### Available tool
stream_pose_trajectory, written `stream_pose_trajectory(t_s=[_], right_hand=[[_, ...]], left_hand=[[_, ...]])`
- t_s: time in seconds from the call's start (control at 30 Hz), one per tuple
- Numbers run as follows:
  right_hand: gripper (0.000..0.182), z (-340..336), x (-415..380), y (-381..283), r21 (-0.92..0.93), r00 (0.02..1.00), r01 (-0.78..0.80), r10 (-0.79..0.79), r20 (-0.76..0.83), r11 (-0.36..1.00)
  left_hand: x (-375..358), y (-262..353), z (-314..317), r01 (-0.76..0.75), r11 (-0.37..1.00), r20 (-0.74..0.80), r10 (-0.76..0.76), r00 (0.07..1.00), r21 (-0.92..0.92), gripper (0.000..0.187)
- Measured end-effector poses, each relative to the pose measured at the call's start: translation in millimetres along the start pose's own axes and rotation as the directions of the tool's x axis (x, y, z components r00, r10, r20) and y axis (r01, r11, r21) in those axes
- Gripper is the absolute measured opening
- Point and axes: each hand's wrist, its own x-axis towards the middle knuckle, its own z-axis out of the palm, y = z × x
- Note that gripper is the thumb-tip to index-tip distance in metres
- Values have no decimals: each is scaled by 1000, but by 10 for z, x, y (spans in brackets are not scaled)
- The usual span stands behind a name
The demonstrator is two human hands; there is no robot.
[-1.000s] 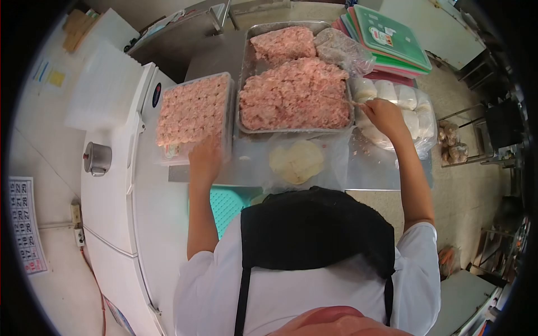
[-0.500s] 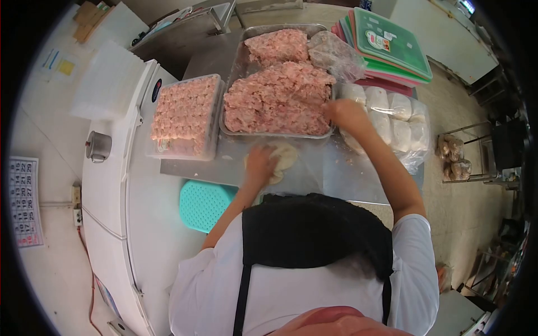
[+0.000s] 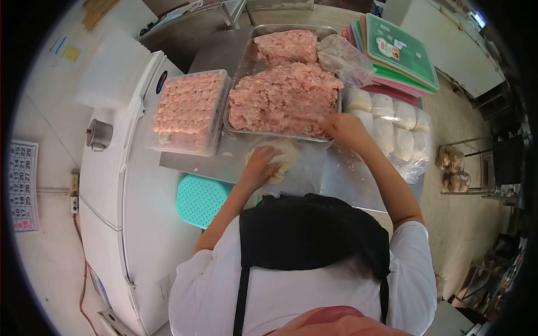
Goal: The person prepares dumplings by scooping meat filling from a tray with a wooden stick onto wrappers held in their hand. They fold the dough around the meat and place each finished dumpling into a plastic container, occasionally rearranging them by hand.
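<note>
My left hand [image 3: 262, 167] rests on pale, thin dough wrappers [image 3: 286, 158] lying on the steel table, its fingers spread across their left side. My right hand [image 3: 348, 132] is at the front right corner of a metal tray [image 3: 246, 132] heaped with pink ground meat [image 3: 280, 98]. Its fingers are closed round a thin, flat spatula-like tool [image 3: 302, 119], blurred, which reaches left over the meat. Left of the tray stands a clear plastic box [image 3: 216, 131] with rows of small meat-filled dumplings [image 3: 188, 103].
Right of the tray lies a plastic bag of white rounded packs [image 3: 386, 126]. Behind it are stacked green and pink lids [image 3: 400, 50]. A turquoise perforated stool [image 3: 202, 200] stands below the table's left front edge, beside a white freezer [image 3: 106, 185] with a metal pot [image 3: 100, 135].
The view has shifted slightly. My right hand and its tool have moved down toward the tray's front edge. My left hand stays at the wrappers, its fingers more spread.
</note>
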Motion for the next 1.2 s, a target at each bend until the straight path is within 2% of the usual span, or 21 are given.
stream_pose_trajectory(t_s=[0.07, 0.13, 0.17, 0.23, 0.3, 0.33, 0.37, 0.43, 0.53, 0.57, 0.63, 0.73, 0.77, 0.83, 0.87, 0.93, 1.03, 1.07, 1.1, 1.13, 1.2], right_hand=[[27, -106, 209, 12, -36, 993, -82, 79, -87, 996], [26, -72, 390, 12, -94, 978, -37, 17, -206, 995], [25, -49, 452, -5, -124, 964, -17, -17, -267, 992], [25, 23, 495, -55, -138, 992, -9, -9, -129, 990], [24, 94, 470, -127, -127, 1000, -23, 21, -23, 992], [24, 115, 417, -171, -113, 999, -42, 44, 11, 993], [24, 135, 364, -208, -101, 997, -62, 66, 43, 993], [25, 223, 239, -256, -79, 997, -12, 18, 79, 997], [26, 251, 158, -284, -29, 995, 21, -18, 99, 999], [26, 255, 147, -296, -9, 995, 23, -22, 99, 1000], [28, 171, 143, -397, -17, 983, -16, 19, 181, 1000], [30, 80, 147, -438, 35, 965, -101, 89, 248, 994], [30, 58, 148, -427, 65, 958, -132, 110, 264, 989], [32, 108, 121, -317, 309, 946, -253, 168, 276, 917], [33, 143, 100, -264, 424, 938, -306, 194, 287, 853], [33, 22, 103, -372, 504, 926, -373, 279, 254, 779], [33, -14, 95, -410, 678, 874, -449, 443, 199, 581], [33, -8, 93, -416, 739, 845, -457, 501, 188, 494], [31, -59, 114, -466, 746, 841, -464, 502, 201, 478], [30, -163, 158, -554, 752, 837, -470, 504, 214, 462], [29, -309, 245, -746, 785, 836, -442, 515, 186, 434]], left_hand=[[13, -62, -3, 51, 998, -41, -53, 998, -28, 31], [19, -94, -60, 151, 984, -23, -154, 988, -97, 31], [-6, -178, -42, 253, 928, -37, -274, 961, -274, 31], [-47, -323, -20, 398, 697, 2, -494, 869, -597, 30], [-76, -375, -113, 368, 332, 162, -511, 844, -868, 29], [-50, -313, -239, 338, 117, 243, -489, 838, -934, 29], [-19, -251, -379, 385, 389, 188, -457, 870, -837, 28], [62, -104, -672, 359, 818, 114, -347, 931, -449, 27], [97, -220, -808, 324, 742, 50, -365, 930, -587, 26], [107, -254, -869, 295, 755, 46, -333, 942, -586, 27], [152, -304, -1029, 234, 777, 40, -260, 965, -584, 29], [255, -626, -1009, 182, 811, -87, -274, 958, -557, 29], [256, -695, -985, 203, 784, -92, -313, 945, -587, 29], [347, -515, -1139, 243, 723, -97, -394, 914, -646, 29], [406, -465, -1193, 238, 758, -82, -357, 931, -607, 30], [574, -375, -1280, 216, 822, -45, -281, 959, -526, 31], [849, -171, -1384, 354, 766, 31, -401, 915, -537, 32], [941, -201, -1308, 333, 566, 73, -432, 899, -754, 32], [1045, -264, -1196, 286, 316, 123, -448, 885, -905, 32], [1144, -261, -1136, 218, 39, 178, -449, 876, -975, 32], [1293, -207, -1054, 125, -251, 217, -383, 898, -960, 34]])
